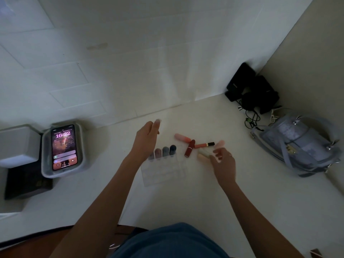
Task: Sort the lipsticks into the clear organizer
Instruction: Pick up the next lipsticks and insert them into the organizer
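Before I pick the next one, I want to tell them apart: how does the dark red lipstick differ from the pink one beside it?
The dark red lipstick is deep red with a thin gold band; the pink lipstick is pale coral with no band that shows. The red one points toward the person, the pink one lies crosswise, and their far ends meet. Both lie flat on the table, outside the organizer, and neither hand holds them.

White tabletop (186, 205) carries organizer (163, 172), lipsticks (189, 148), bag (301, 146).
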### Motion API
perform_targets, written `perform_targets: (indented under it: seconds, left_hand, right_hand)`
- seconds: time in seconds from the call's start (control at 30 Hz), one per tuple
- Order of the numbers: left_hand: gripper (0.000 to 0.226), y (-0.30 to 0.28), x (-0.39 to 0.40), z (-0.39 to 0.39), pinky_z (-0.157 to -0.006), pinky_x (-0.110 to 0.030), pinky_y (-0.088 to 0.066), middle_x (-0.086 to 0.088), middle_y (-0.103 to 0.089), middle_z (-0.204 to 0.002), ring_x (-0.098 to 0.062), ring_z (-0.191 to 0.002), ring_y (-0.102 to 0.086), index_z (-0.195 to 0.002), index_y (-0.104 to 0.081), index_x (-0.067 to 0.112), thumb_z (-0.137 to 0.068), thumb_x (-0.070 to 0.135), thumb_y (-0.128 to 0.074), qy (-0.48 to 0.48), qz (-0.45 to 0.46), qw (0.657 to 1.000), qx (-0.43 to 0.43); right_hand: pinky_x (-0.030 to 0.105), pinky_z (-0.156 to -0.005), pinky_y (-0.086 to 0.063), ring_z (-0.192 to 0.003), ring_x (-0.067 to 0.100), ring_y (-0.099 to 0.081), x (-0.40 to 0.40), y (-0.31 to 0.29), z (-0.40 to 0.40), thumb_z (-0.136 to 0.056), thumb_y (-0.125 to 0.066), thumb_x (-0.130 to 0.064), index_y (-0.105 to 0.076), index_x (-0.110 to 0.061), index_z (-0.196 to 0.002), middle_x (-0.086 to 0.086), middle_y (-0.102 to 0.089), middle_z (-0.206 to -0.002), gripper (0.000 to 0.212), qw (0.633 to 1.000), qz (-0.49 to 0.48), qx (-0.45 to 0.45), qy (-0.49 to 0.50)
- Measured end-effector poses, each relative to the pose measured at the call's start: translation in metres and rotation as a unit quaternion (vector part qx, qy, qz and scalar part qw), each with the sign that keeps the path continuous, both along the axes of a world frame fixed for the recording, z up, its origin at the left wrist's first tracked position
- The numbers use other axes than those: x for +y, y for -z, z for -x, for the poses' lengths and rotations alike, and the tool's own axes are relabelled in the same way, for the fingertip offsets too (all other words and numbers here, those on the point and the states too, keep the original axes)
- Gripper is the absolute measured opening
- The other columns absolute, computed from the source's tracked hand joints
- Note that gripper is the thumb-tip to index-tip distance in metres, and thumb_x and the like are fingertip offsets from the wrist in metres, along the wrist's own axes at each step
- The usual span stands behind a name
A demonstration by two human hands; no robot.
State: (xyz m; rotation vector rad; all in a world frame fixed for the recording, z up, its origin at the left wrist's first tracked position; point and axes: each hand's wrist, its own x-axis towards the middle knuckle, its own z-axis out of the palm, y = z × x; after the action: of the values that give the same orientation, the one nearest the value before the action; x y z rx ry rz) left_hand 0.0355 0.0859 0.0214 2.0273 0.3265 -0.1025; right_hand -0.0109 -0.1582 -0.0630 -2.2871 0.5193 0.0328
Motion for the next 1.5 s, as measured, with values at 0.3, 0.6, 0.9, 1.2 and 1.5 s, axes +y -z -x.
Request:
perform_targets:
  seconds: [0.3,0.6,0.9,1.2,1.5]
  left_hand:
    - [0.044,0.0,-0.004,-0.004,-0.06,-0.02,-0.037,-0.001,-0.053,-0.073,-0.01,-0.066,-0.049,-0.087,-0.06,0.009,-0.096,0.046,-0.038,0.02,-0.028,0.999,0.01]
    - [0.033,-0.011,-0.011,0.002,-0.053,-0.02,-0.042,-0.003,-0.054,-0.076,-0.015,-0.062,-0.051,-0.132,-0.042,0.032,-0.101,0.026,-0.032,0.059,-0.026,0.997,-0.048]
    - [0.075,-0.021,-0.023,0.008,-0.064,0.0,-0.041,0.005,-0.042,-0.112,-0.002,-0.083,-0.046,-0.133,-0.045,0.038,-0.068,0.033,-0.081,0.302,-0.051,0.952,-0.02]
    - [0.035,-0.023,-0.013,0.007,-0.061,-0.015,-0.039,0.012,-0.043,-0.083,-0.008,-0.071,-0.049,-0.113,-0.064,0.031,-0.079,0.028,-0.072,0.206,-0.108,0.971,-0.062]
    - [0.018,-0.018,-0.017,0.01,-0.05,-0.023,-0.036,-0.001,-0.056,-0.089,-0.011,-0.064,-0.053,-0.092,-0.067,0.031,-0.076,0.036,-0.074,0.204,-0.092,0.974,-0.011]
  right_hand:
    - [0.041,-0.083,-0.045,-0.103,0.033,-0.051,0.005,0.018,0.006,-0.085,-0.06,-0.012,-0.058,-0.013,-0.113,0.013,-0.058,-0.105,0.028,0.983,0.095,0.081,-0.134]
    - [0.024,-0.068,-0.06,-0.083,0.018,-0.063,0.043,-0.048,-0.006,-0.089,-0.061,-0.004,-0.046,-0.025,-0.127,0.007,-0.062,-0.087,0.046,0.925,-0.375,0.017,-0.052]
    - [0.042,-0.081,-0.057,-0.101,0.03,-0.068,0.062,-0.082,-0.02,-0.09,-0.057,-0.007,-0.048,-0.031,-0.128,0.024,-0.068,-0.105,0.046,0.85,-0.521,0.019,-0.079]
    - [0.024,-0.063,-0.049,-0.067,0.014,-0.058,0.055,-0.081,-0.022,-0.085,-0.068,-0.017,-0.054,-0.021,-0.127,0.01,-0.068,-0.097,0.045,0.912,-0.377,0.041,-0.157]
    - [0.033,-0.069,-0.049,-0.088,0.028,-0.057,0.05,-0.082,-0.025,-0.083,-0.061,0.01,-0.063,-0.009,-0.092,0.011,-0.066,-0.099,0.021,0.888,-0.441,-0.02,-0.128]
